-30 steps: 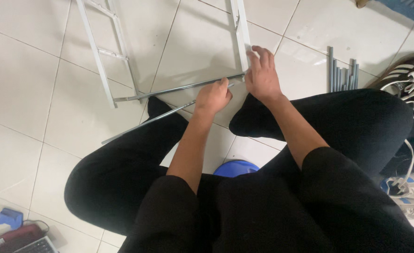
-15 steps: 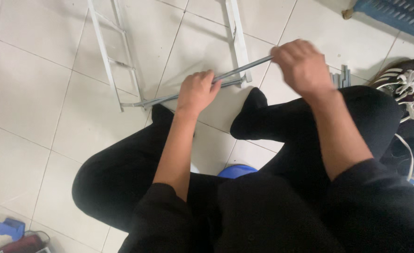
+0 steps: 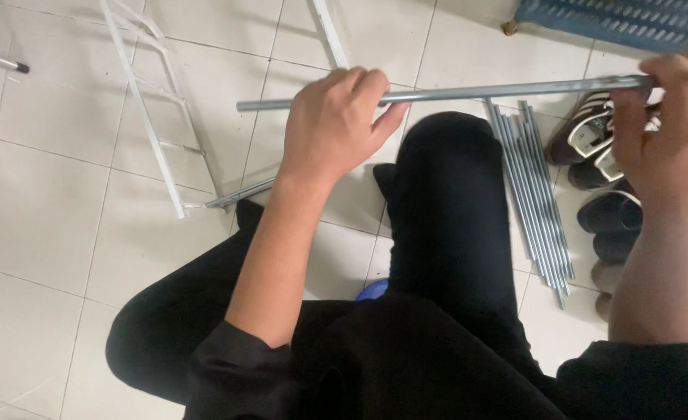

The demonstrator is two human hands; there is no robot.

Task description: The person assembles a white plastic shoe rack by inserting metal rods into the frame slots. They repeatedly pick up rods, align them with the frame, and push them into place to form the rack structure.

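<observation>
Right hand (image 3: 666, 124) hides metal rod (image 3: 468, 92) end; frame (image 3: 153, 117) cropped.

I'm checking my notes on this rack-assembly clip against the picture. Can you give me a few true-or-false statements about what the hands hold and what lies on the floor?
1. Both hands hold one metal rod. True: the left hand grips the metal rod near one end, and the right hand holds the other end.
2. The rod is held upright. False: it runs roughly level, across the view.
3. A bundle of rods lies on the floor tiles. True.
4. The shoes lie left of the white frame. False: they lie at the right, by the bundle.
5. The left hand is open and empty. False: its fingers wrap around the rod.
</observation>
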